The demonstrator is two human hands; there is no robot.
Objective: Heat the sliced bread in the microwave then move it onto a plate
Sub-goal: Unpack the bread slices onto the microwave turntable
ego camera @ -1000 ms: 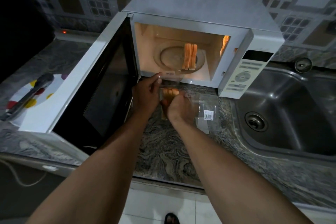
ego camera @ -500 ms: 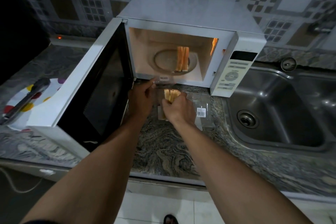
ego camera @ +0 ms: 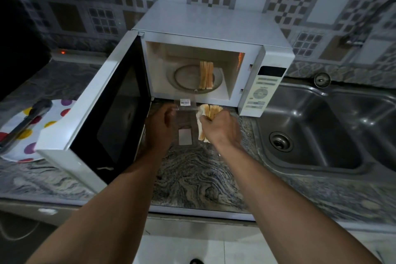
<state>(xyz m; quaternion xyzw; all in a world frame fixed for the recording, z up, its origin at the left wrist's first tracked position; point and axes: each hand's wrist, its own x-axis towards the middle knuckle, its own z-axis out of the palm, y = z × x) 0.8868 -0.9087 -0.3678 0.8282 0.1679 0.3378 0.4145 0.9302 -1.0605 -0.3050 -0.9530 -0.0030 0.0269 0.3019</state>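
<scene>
The white microwave (ego camera: 214, 25) stands on the counter with its door (ego camera: 111, 109) swung open to the left. Three bread slices (ego camera: 206, 75) stand on edge on the glass turntable (ego camera: 184, 77) inside. Just in front of the opening, my right hand (ego camera: 221, 127) grips several more bread slices (ego camera: 210, 110) from above. To the left of it, my left hand (ego camera: 160, 126) holds a clear plastic bag (ego camera: 185, 122) with a barcode label, apart from the bread.
A polka-dot plate (ego camera: 53, 123) with metal tongs (ego camera: 23, 123) on it lies on the counter, left of the open door. A steel sink (ego camera: 310, 130) fills the right side. Marbled countertop (ego camera: 199, 180) spreads below my hands.
The clear bag, which spread to the right of my right hand, now hangs at my left hand, left of the bread. The slices in my right hand show further out of the plastic.
</scene>
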